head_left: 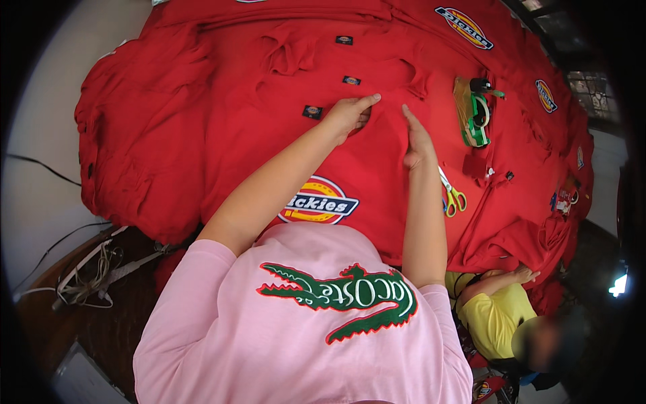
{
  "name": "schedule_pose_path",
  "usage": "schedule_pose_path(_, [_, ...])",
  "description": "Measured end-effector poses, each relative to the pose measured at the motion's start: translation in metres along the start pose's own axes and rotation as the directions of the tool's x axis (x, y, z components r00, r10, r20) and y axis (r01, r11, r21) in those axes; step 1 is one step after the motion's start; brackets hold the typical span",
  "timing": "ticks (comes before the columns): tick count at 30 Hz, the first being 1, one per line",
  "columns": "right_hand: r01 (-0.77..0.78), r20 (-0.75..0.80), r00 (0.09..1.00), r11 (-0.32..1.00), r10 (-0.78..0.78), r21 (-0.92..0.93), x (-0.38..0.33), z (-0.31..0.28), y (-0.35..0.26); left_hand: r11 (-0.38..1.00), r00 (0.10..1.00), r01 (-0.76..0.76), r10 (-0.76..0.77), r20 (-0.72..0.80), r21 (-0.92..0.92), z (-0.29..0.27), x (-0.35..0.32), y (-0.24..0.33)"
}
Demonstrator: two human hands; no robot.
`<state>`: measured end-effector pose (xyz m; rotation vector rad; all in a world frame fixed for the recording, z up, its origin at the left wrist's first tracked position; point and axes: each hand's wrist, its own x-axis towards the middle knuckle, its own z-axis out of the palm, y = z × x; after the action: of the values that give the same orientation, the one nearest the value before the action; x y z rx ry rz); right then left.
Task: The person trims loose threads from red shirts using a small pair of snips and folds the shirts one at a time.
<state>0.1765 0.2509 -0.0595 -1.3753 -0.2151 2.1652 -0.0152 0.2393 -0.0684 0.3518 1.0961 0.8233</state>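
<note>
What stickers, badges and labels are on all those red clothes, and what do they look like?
Big printed badge: on the red garment under the left hand and right hand; rounded, red, yellow, dark blue, white.
Three small patches: stepped above the left hand; dark rectangles.
Second big badge: top right; oval, same colours.
Third badge: far right, smaller.
Pink shirt's picture: green crocodile, red-edged.

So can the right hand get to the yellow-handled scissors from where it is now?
Probably yes. The right hand rests flat on the red shirt, and the scissors lie in the open on the red cloth just to its right, nearer the wearer. Nothing covers them or lies between.
</note>
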Motion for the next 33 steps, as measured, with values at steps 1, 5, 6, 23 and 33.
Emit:
schedule_pose_path(1, [0.049,0.009,0.999,0.996,-0.050,0.081,0.015,-0.011,0.009,0.999,0.999,-0.038,0.038,0.000,0.011,-0.001,0.011,-0.002])
schedule_pose_path(5, [0.280,-0.110,0.958,0.942,-0.264,0.186,0.033,-0.021,0.030,0.993,0.993,-0.117,0.117,0.018,0.014,-0.026,0.039,-0.030])
schedule_pose_path(6, [0.352,-0.166,0.930,0.925,-0.328,0.144,0.036,-0.024,0.034,0.991,0.991,-0.131,0.130,0.030,0.007,-0.030,0.042,-0.035])
schedule_pose_path(23, [0.639,-0.263,0.560,0.611,-0.786,-0.467,0.063,-0.023,0.027,0.981,0.979,-0.188,0.184,-0.086,-0.038,-0.016,0.036,-0.034])
schedule_pose_path(33, [0.609,-0.242,0.558,0.590,-0.794,-0.530,-0.012,-0.048,0.019,0.952,0.952,-0.305,0.305,0.006,0.034,-0.036,0.031,-0.032])
